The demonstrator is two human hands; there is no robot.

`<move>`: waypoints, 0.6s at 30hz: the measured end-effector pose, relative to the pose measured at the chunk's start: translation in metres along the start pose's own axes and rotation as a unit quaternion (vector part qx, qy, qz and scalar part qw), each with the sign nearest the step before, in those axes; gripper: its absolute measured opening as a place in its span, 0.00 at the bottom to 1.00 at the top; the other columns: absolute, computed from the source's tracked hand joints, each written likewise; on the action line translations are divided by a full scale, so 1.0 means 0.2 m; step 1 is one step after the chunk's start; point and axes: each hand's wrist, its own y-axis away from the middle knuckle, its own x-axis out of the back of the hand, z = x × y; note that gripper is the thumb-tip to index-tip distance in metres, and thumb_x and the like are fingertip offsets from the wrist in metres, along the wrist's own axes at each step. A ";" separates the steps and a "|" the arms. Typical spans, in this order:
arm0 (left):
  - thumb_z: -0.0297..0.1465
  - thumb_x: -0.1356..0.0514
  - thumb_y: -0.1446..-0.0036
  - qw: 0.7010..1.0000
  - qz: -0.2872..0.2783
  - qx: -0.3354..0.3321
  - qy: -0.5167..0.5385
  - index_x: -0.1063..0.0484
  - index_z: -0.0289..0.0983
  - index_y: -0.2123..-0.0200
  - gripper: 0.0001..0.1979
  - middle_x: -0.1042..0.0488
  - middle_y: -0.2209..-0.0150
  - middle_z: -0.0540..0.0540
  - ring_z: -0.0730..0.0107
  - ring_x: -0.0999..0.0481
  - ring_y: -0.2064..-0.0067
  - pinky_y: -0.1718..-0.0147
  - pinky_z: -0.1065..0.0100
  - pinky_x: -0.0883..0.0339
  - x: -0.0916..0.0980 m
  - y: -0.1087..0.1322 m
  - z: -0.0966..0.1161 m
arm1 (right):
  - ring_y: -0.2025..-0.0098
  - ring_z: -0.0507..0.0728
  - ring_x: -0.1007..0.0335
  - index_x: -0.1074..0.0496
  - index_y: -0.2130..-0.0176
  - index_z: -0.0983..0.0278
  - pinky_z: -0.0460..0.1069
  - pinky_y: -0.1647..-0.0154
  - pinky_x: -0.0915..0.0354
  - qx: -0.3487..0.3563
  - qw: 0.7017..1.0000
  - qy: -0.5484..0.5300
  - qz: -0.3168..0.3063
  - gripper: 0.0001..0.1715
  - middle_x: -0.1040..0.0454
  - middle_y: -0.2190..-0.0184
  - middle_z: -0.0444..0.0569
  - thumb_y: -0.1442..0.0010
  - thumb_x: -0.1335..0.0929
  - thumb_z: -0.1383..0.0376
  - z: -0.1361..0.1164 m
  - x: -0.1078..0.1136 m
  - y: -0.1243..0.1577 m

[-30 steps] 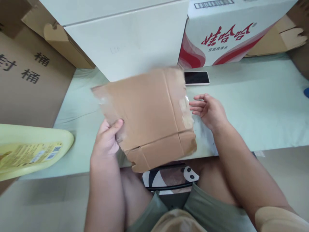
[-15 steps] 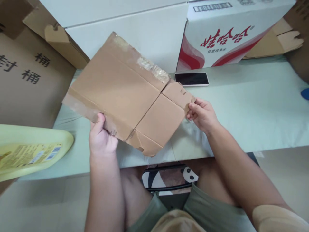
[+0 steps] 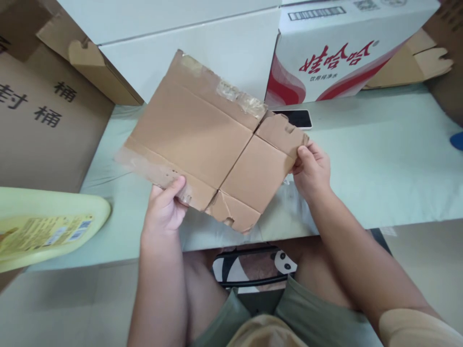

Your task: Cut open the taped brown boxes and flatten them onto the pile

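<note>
A flattened cardboard box (image 3: 195,130) is held up tilted over the table, its creases and small flaps showing. Worn clear tape clings to its upper edge and its lower left edge. My left hand (image 3: 164,207) pinches the lower left edge, thumb on top and fingers underneath. At the right end, my right hand (image 3: 313,168) grips the corner of a flap between thumb and fingers. Behind the upper right flap lies a phone (image 3: 302,118) with a dark screen, partly covered by the cardboard.
The table (image 3: 379,164) has a pale green cover. White cartons (image 3: 224,62), one with red print (image 3: 336,62), stand along the back. A large brown carton (image 3: 47,135) is at left, with a yellow bottle (image 3: 54,226) in front. A panda-patterned item (image 3: 249,267) shows between my legs.
Both hands have shifted to the right, carrying the cardboard along. It now covers part of the phone, which was fully visible before.
</note>
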 end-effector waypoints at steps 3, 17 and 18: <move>0.31 0.19 0.63 0.999 -0.001 -0.037 0.015 0.20 0.43 0.60 0.24 0.14 0.58 0.46 0.59 0.14 0.58 0.58 0.63 0.15 -0.03 0.00 0.02 | 0.81 0.49 0.38 0.33 0.66 0.58 0.45 0.81 0.39 -0.052 0.997 -0.037 -0.051 0.34 0.34 0.79 0.38 0.51 0.22 0.36 -0.01 -0.01 0.01; 0.29 0.19 0.63 0.999 0.012 -0.038 0.014 0.24 0.44 0.61 0.25 0.16 0.60 0.53 0.68 0.15 0.60 0.68 0.73 0.21 -0.03 -0.06 -0.01 | 0.78 0.50 0.34 0.27 0.73 0.63 0.48 0.75 0.31 -0.155 0.924 0.027 -0.348 0.38 0.28 0.79 0.45 0.49 0.24 0.31 -0.03 -0.09 0.15; 0.29 0.18 0.64 0.999 0.014 -0.030 0.012 0.24 0.44 0.61 0.26 0.16 0.62 0.53 0.68 0.15 0.62 0.69 0.73 0.21 -0.02 -0.07 0.00 | 0.78 0.51 0.33 0.26 0.71 0.62 0.48 0.75 0.30 -0.169 0.923 0.021 -0.345 0.37 0.26 0.77 0.46 0.50 0.23 0.32 -0.02 -0.10 0.16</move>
